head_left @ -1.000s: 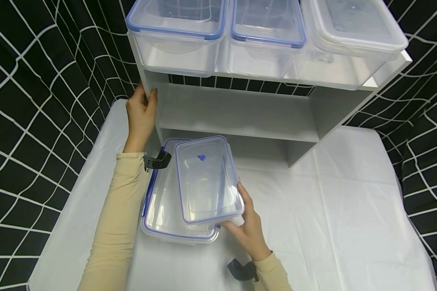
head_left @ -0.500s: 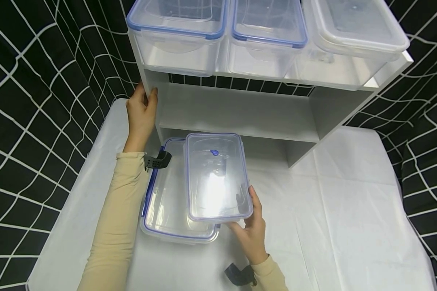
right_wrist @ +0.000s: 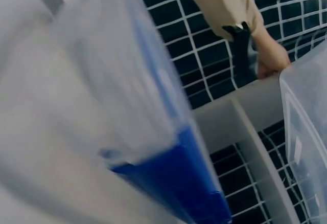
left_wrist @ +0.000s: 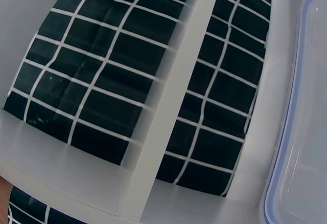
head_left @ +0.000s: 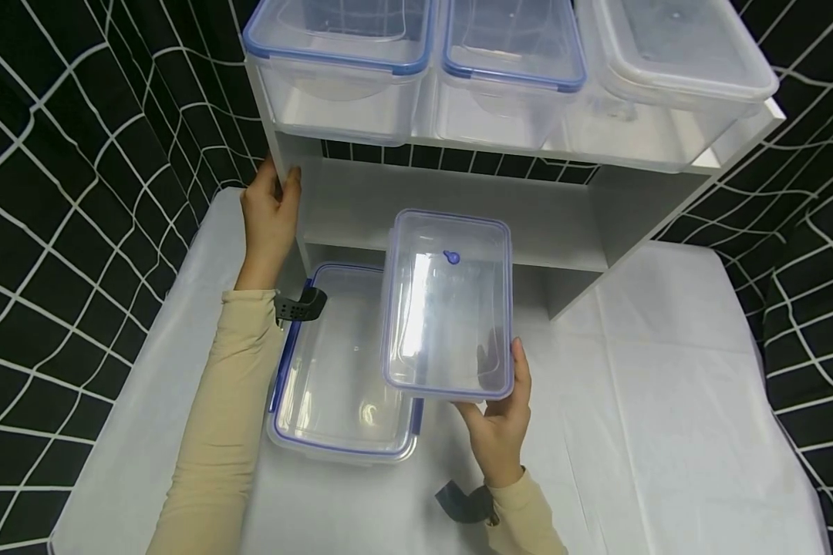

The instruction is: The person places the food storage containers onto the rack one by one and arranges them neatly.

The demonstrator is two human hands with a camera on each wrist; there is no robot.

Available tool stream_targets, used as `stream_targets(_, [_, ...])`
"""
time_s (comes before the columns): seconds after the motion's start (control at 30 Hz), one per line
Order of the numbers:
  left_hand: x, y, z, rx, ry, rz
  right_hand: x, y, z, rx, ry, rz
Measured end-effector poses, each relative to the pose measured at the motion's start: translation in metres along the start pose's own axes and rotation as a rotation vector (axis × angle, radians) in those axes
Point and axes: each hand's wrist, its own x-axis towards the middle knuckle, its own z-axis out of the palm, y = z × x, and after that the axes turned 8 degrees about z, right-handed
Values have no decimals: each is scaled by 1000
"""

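Note:
My right hand (head_left: 503, 432) grips the near right corner of a clear lidded food container (head_left: 451, 308) with a thin blue seal and a small blue vent plug. The container hangs in front of the shelf unit, partly over a larger clear food container (head_left: 340, 370) in the head view. That larger one lies on the white cloth, with blue latches along its sides; a latch (right_wrist: 173, 178) shows blurred in the right wrist view. My left hand (head_left: 269, 223) holds the front edge of the left side panel (head_left: 288, 173) of the white shelf unit (head_left: 562, 223).
Along the shelf unit's top stand two blue-rimmed boxes, left (head_left: 340, 92) and middle (head_left: 507, 100), and a white-lidded box (head_left: 673, 92) at the right. Below them is a middle shelf board (head_left: 354, 200). Black cloth with white grid lines (head_left: 76, 231) surrounds the table (head_left: 666, 424).
My right hand has lifted the smaller container and carried it rightward and toward the shelf, uncovering more of the larger one. My left hand stays on the side panel.

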Motion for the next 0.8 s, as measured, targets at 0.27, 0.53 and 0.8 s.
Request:
stream_targets(0.27, [-1, 0, 1, -35, 7, -10, 29, 1, -1, -2, 34, 23])
stream_targets(0.53, [-1, -2, 1, -145, 14, -42, 52, 8, 2, -44, 49, 32])
stream_targets(0.8, [-5, 0, 0, -212, -3, -87, 68, 16, 8, -57, 46, 74])
